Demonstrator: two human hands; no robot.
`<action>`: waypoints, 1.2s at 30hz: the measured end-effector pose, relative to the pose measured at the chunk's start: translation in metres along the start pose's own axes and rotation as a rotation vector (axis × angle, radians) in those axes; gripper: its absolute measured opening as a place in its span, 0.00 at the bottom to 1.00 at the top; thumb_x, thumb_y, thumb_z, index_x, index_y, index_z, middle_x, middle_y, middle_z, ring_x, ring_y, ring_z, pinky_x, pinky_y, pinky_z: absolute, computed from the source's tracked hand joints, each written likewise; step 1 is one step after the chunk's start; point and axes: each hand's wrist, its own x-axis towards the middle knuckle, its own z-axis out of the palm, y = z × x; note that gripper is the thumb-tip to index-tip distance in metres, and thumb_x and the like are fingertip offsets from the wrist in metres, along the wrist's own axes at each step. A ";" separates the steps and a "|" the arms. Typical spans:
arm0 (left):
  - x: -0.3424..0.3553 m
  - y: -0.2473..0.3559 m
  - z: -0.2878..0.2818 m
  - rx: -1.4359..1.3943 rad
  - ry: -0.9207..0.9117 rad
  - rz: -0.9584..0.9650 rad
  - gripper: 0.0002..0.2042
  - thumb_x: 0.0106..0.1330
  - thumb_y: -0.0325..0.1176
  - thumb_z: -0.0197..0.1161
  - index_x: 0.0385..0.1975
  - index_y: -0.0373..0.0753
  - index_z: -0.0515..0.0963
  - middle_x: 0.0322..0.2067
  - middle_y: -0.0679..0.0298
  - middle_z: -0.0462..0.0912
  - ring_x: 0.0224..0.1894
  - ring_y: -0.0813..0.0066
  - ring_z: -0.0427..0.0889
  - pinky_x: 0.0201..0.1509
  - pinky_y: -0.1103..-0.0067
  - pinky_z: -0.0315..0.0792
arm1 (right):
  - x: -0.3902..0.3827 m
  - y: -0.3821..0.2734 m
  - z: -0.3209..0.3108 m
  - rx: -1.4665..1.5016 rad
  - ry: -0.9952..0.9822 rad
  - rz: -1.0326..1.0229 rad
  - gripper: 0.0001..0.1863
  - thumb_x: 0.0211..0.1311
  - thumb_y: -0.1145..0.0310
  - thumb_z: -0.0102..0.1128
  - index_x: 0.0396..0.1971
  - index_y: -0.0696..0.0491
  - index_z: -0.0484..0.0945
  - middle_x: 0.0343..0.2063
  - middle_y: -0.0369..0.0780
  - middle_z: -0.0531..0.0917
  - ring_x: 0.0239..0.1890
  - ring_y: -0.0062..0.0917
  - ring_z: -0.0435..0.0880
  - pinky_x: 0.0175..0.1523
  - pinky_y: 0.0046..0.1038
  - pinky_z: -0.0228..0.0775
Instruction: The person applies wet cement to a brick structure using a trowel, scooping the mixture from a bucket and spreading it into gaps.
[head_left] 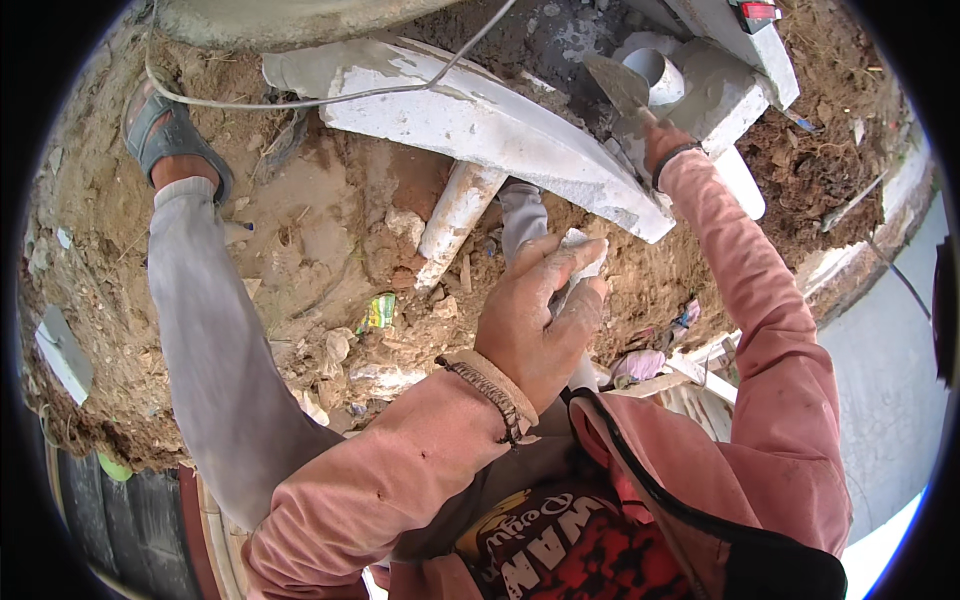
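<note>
My left hand (535,325) is closed on a small white piece (587,250) in the middle of the view, below a long white slab (450,115). Farther up and right, my right hand (668,140) grips a trowel (620,85), its blade smeared with grey mortar beside a short white pipe (656,76) set among white blocks (740,120). The trowel's handle is mostly hidden by my fingers. A crusted white pipe (455,220) slants down from under the slab.
A thin cable (300,103) crosses the slab and dirt (300,260). My sandalled left foot (165,145) is at upper left; my other leg reaches under the slab. Rubble and litter (378,312) lie around. A grey concrete surface (880,370) borders the right; a rounded concrete edge tops the view.
</note>
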 end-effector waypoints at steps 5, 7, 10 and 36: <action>0.004 0.001 0.005 0.012 -0.020 0.009 0.16 0.61 0.30 0.57 0.48 0.32 0.76 0.48 0.51 0.75 0.51 0.59 0.75 0.57 0.74 0.67 | 0.026 0.017 0.023 -0.372 -0.387 -0.120 0.20 0.60 0.68 0.46 0.52 0.52 0.73 0.45 0.50 0.80 0.48 0.42 0.79 0.52 0.39 0.72; 0.000 0.006 -0.001 -0.026 -0.020 -0.039 0.16 0.61 0.30 0.57 0.48 0.32 0.76 0.48 0.51 0.75 0.51 0.58 0.75 0.56 0.74 0.67 | 0.034 0.019 0.013 -0.227 -0.194 -0.086 0.19 0.59 0.68 0.48 0.52 0.51 0.73 0.44 0.49 0.80 0.49 0.41 0.80 0.52 0.39 0.73; 0.003 -0.004 0.002 -0.079 0.001 -0.016 0.16 0.61 0.30 0.57 0.48 0.31 0.75 0.48 0.51 0.75 0.50 0.59 0.76 0.56 0.74 0.68 | 0.009 -0.002 -0.005 -0.226 -0.254 -0.024 0.20 0.60 0.70 0.47 0.53 0.49 0.73 0.45 0.48 0.80 0.49 0.40 0.79 0.52 0.39 0.72; 0.001 -0.003 0.004 -0.078 -0.028 -0.012 0.16 0.62 0.30 0.57 0.48 0.32 0.75 0.46 0.52 0.76 0.50 0.58 0.75 0.55 0.74 0.68 | 0.015 0.015 0.016 -0.228 -0.344 -0.091 0.18 0.55 0.71 0.53 0.48 0.53 0.76 0.46 0.46 0.80 0.49 0.40 0.79 0.52 0.37 0.74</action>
